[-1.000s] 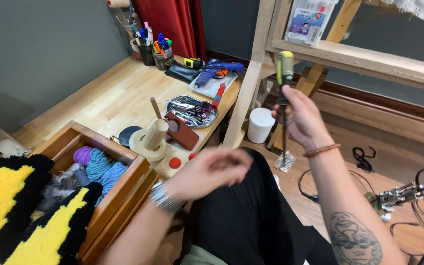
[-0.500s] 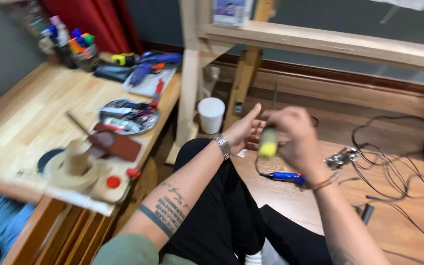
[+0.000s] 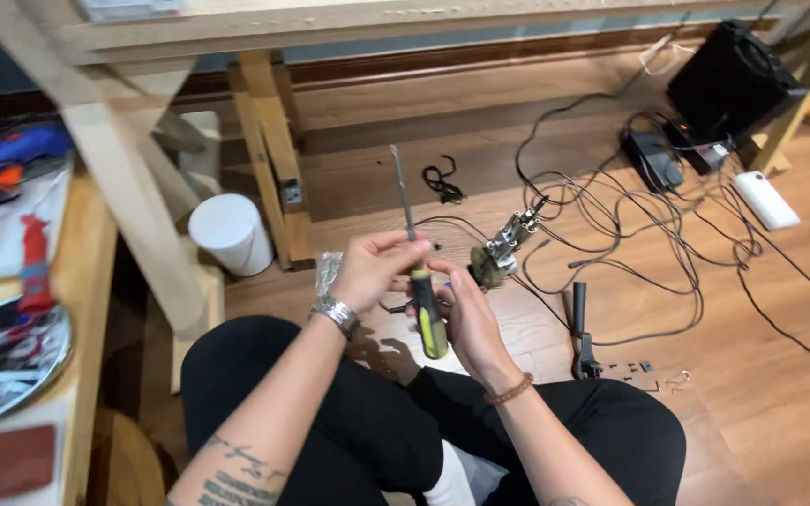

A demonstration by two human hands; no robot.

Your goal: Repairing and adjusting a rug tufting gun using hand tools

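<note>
A screwdriver [image 3: 427, 309] with a yellow and black handle and a long metal shaft stands nearly upright in front of me, tip up. My left hand [image 3: 372, 270] pinches the shaft just above the handle. My right hand [image 3: 466, 314] wraps around the handle from the right. Both hands hover above my lap, over black trousers. A metal watch sits on my left wrist and a bead bracelet on my right.
A white cup [image 3: 230, 232] stands on the floor by a wooden frame leg [image 3: 272, 159]. A wooden table [image 3: 82, 281] with tools lies at left. Tangled cables [image 3: 630, 225], a small metal device [image 3: 499, 251], a black tool [image 3: 581, 328] and a black box [image 3: 731, 80] cover the floor at right.
My view has swung right, away from the table toward the floor. The screwdriver came down from raised in my right hand to in front of me, and my left hand has joined it.
</note>
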